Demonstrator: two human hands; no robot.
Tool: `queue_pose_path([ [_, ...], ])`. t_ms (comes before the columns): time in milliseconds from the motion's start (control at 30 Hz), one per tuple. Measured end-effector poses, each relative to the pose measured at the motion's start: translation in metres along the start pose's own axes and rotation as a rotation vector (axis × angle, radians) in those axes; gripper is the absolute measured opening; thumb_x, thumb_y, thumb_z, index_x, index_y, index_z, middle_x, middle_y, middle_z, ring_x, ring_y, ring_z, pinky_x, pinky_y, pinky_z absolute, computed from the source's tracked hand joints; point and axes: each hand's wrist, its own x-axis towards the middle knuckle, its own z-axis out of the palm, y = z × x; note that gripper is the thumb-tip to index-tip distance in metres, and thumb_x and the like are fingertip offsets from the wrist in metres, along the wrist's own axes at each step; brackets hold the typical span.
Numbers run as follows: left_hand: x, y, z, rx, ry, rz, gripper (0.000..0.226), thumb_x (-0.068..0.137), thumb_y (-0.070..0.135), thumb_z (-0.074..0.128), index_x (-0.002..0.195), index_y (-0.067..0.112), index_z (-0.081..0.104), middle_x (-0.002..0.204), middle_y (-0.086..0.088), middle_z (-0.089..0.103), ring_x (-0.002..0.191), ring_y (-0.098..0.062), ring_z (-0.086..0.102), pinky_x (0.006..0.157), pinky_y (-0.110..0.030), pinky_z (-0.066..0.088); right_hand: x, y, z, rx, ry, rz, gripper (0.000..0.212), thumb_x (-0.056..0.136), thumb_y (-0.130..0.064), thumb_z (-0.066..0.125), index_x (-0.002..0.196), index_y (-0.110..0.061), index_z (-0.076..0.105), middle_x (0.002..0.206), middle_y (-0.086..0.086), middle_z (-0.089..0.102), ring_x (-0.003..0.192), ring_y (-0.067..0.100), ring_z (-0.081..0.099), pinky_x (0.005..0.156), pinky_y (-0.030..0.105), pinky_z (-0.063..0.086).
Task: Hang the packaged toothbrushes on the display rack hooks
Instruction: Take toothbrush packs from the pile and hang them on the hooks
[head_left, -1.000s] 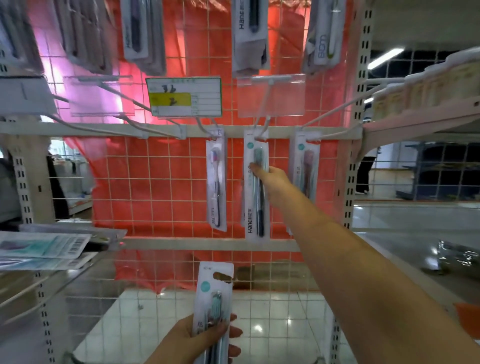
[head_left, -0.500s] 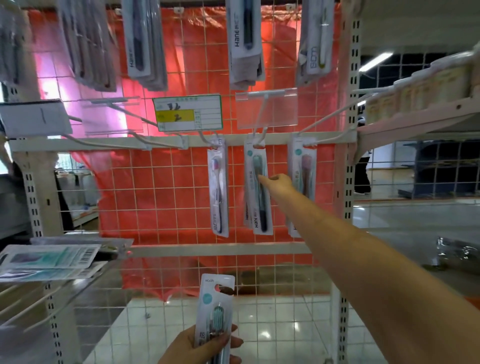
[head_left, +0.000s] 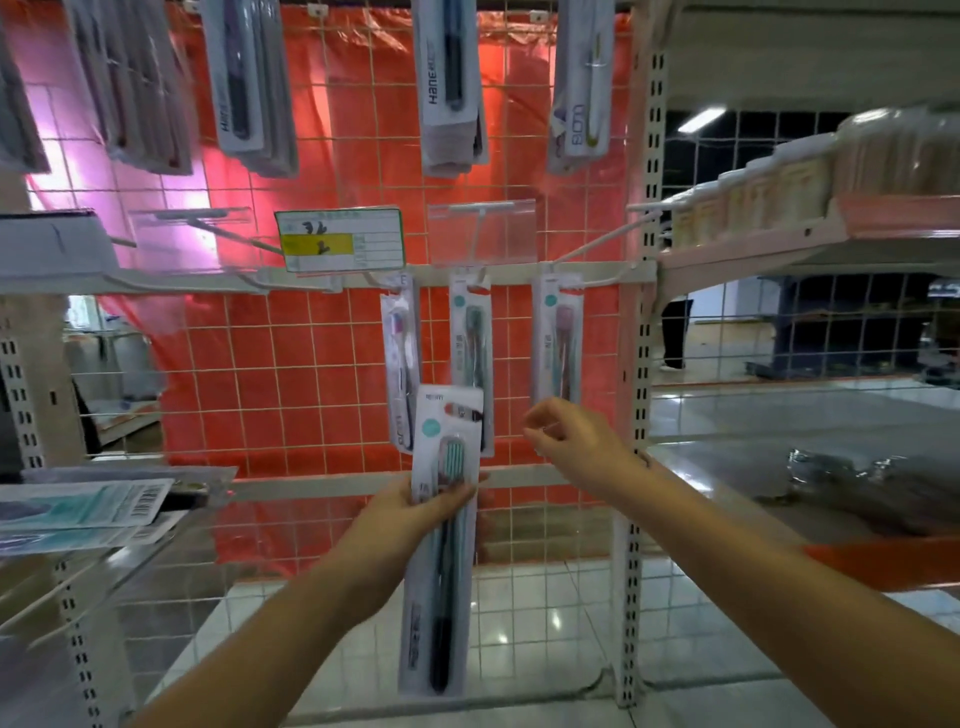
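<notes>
My left hand (head_left: 410, 512) grips a packaged toothbrush (head_left: 444, 499) with teal bristles, held upright in front of the wire grid rack (head_left: 291, 395). My right hand (head_left: 576, 447) hovers just right of the pack's top, fingers loosely curled and holding nothing. Three packs hang from the hooks on the middle rail: a white pack with a purple-tipped brush (head_left: 400, 358), a teal-brush pack (head_left: 470, 338) partly hidden behind the held pack, and a pink-brush pack (head_left: 558, 338).
More packs hang on the top row (head_left: 449, 78). A price tag (head_left: 340, 239) and a clear tag holder (head_left: 480, 234) sit above the middle rail. Bare hooks (head_left: 218, 231) stick out at left. A side shelf holds flat packs (head_left: 78, 506); a shelf of boxes (head_left: 779, 202) juts at right.
My right hand has let go of the hung teal-brush pack and drawn back down. My left hand has raised its pack up in front of the rack.
</notes>
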Motion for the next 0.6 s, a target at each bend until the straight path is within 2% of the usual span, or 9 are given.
queue_pose_path([
  [100, 0.009, 0.022, 0.005, -0.006, 0.003, 0.054, 0.030, 0.066, 0.032, 0.065, 0.092, 0.016, 0.068, 0.088, 0.002, 0.075, 0.086, -0.016, 0.068, 0.079, -0.034, 0.052, -0.032, 0.006, 0.000, -0.063, -0.035, -0.018, 0.023, 0.096, -0.024, 0.051, 0.117, -0.017, 0.057, 0.109, -0.008, 0.057, 0.097, 0.004, 0.053, 0.081, 0.015, 0.043],
  [233, 0.021, 0.048, 0.011, 0.052, 0.004, 0.152, 0.031, 0.067, 0.039, 0.067, 0.090, 0.018, 0.070, 0.089, 0.003, 0.075, 0.083, -0.013, 0.070, 0.088, -0.041, 0.052, -0.072, 0.016, 0.007, -0.142, -0.094, -0.074, 0.018, 0.095, -0.027, 0.051, 0.112, -0.023, 0.057, 0.101, -0.015, 0.054, 0.093, 0.000, 0.053, 0.087, 0.017, 0.048],
  [367, 0.035, 0.062, 0.015, 0.034, 0.023, 0.192, 0.030, 0.067, 0.038, 0.068, 0.090, 0.018, 0.071, 0.096, -0.001, 0.075, 0.093, -0.021, 0.070, 0.100, -0.049, 0.044, -0.100, 0.028, 0.015, -0.151, -0.115, -0.106, 0.011, 0.096, -0.030, 0.050, 0.103, -0.035, 0.057, 0.093, -0.023, 0.054, 0.089, -0.004, 0.055, 0.080, 0.010, 0.045],
  [467, 0.041, 0.065, 0.019, 0.049, 0.016, 0.204, 0.031, 0.061, 0.049, 0.073, 0.083, 0.027, 0.076, 0.101, 0.002, 0.074, 0.107, -0.024, 0.064, 0.103, -0.052, 0.040, -0.108, 0.035, 0.019, -0.130, -0.128, -0.114, 0.012, 0.096, -0.032, 0.050, 0.092, -0.043, 0.051, 0.091, -0.024, 0.057, 0.090, -0.003, 0.056, 0.080, 0.014, 0.047],
  [533, 0.042, 0.063, 0.021, 0.045, 0.018, 0.230, 0.040, 0.051, 0.062, 0.078, 0.083, 0.037, 0.075, 0.105, 0.005, 0.073, 0.113, -0.025, 0.060, 0.104, -0.054, 0.037, -0.110, 0.039, 0.020, -0.123, -0.122, -0.125, 0.013, 0.096, -0.030, 0.050, 0.091, -0.042, 0.052, 0.089, -0.026, 0.056, 0.091, -0.004, 0.056, 0.080, 0.013, 0.047],
  [600, 0.043, 0.059, 0.023, 0.024, 0.037, 0.253, 0.046, 0.050, 0.063, 0.079, 0.085, 0.034, 0.076, 0.106, 0.004, 0.072, 0.114, -0.026, 0.059, 0.104, -0.054, 0.038, -0.112, 0.042, 0.022, -0.110, -0.117, -0.137, 0.012, 0.096, -0.029, 0.050, 0.095, -0.039, 0.057, 0.090, -0.026, 0.056, 0.092, -0.003, 0.056, 0.080, 0.014, 0.047],
])
